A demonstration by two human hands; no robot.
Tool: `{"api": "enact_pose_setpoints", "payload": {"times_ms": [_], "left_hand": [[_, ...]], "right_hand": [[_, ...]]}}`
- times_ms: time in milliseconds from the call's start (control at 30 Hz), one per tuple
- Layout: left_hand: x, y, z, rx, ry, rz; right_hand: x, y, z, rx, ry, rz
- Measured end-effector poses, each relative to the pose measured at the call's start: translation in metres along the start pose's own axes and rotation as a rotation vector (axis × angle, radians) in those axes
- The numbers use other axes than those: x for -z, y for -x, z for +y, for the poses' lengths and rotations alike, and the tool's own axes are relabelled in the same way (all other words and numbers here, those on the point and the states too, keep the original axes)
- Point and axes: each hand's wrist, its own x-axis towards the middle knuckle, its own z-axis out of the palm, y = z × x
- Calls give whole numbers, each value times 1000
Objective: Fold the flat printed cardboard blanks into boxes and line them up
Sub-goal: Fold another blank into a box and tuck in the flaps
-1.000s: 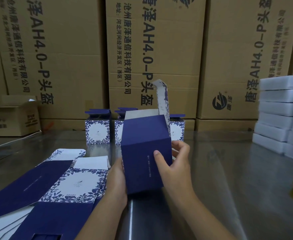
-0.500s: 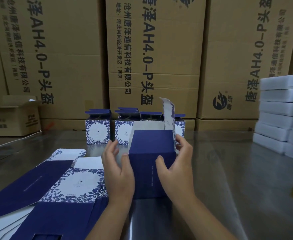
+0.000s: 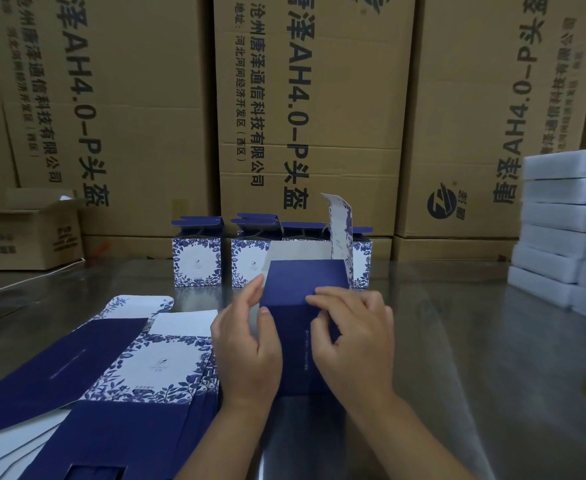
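Right fingers (image 3: 333, 296): curling over the front top edge of the box (image 3: 295, 358), thumb pressing its dark face, pinching it.
Left hand (image 3: 246, 344): gripping the box's left wall, thumb lying on the front.
Right hand (image 3: 353, 337): covering the box's upper right front.
Box: standing on the steel table (image 3: 457, 341) at frame centre.
Change: a second ago it was tilting in the air; now it is sitting on its base, so top closing is probably starting.
Tall flap (image 3: 340, 223): standing upright, untucked.
Room: finished boxes (image 3: 197, 261) waiting just behind; flat blanks (image 3: 153, 365) crowding the lower left; bare steel lying open to the right.
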Motion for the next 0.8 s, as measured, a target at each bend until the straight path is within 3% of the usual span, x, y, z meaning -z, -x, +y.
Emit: {"api": "enact_pose_setpoints", "payload": {"times_ms": [400, 633, 800], "left_hand": [[-2, 0, -8, -45, -38, -57], [-2, -3, -7, -181, -196, -32], [-2, -4, -7, -183, -241, -32]], "right_hand": [[-2, 2, -2, -44, 65, -103], [-4, 6, -2, -15, 97, -145], [-4, 6, -5, -52, 118, -218]]}}
